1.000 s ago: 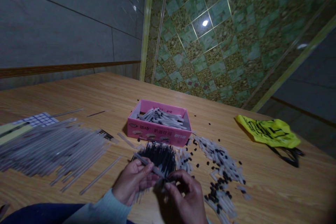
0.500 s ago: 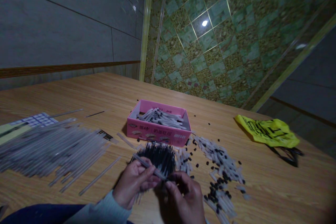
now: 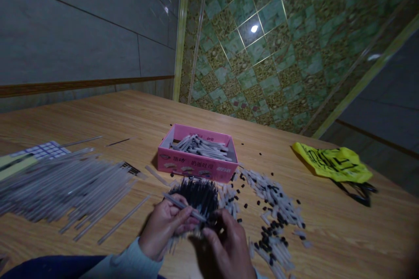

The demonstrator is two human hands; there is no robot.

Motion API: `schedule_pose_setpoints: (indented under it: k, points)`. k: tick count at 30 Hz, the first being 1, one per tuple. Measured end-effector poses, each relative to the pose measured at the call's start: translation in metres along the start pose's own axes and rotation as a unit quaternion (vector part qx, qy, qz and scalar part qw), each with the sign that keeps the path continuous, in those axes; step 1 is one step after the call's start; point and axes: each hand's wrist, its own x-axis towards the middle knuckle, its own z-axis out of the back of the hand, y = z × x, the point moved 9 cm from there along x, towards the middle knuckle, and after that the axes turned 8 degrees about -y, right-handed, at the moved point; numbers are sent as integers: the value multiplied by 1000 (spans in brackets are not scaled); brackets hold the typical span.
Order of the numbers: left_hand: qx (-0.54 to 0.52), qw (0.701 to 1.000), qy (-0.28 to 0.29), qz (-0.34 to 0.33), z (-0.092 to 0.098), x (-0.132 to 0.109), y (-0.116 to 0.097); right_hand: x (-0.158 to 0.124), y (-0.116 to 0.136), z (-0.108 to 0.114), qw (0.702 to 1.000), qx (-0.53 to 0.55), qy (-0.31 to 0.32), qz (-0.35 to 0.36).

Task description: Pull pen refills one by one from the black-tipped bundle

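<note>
My left hand (image 3: 166, 226) is closed around a slim translucent plastic tube (image 3: 175, 201), which slants down toward the right. At the tube's lower end, the thumb and fingers of my right hand (image 3: 227, 244) are pinched together. Something small and dark shows there, too unclear to name. Just behind both hands lies a dense bundle of thin black sticks (image 3: 196, 192), its near part covered by my fingers. Beyond that stands a pink cardboard box (image 3: 193, 168) holding many whitish tubes with black ends (image 3: 203, 146).
Long clear tubes (image 3: 81, 183) lie heaped at the left beside a checked sheet (image 3: 54, 150). Short whitish pieces (image 3: 275, 192) and small black plugs (image 3: 273, 233) are scattered at the right. A yellow bag (image 3: 334, 163) rests farther right on the wooden table (image 3: 343, 231).
My right hand has shifted slightly at the tube's lower end, its thumb a little lower and apart from the tube. My left hand keeps its hold on the tube, nearly unmoved.
</note>
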Motion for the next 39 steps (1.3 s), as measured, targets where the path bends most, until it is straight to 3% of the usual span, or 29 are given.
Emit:
schedule_pose_setpoints:
  k: [6,14,19,23,26,30,35,39]
  points:
    - [1,1000,5,11,-2,0,4,-2,1,-8,998,-21,52,23]
    - [9,999,27,17,-4,1,9,-1,5,-6,997,-24,50,46]
    - [2,1000,0,5,-1,0,6,-1,9,-3,998,-13,15,55]
    - [12,1000,16,10,-4,-2,6,-1,2,-10,996,-44,64,34]
    - [8,1000,2,4,0,0,5,3,-1,-2,996,-66,63,18]
    - [-1,1000,-16,11,3,3,8,7,10,7,995,-63,49,66]
    - [-1,1000,-25,3,1,0,7,0,17,-3,988,-69,66,123]
    - [2,1000,-8,-2,-3,-3,3,0,3,-8,995,-36,82,49]
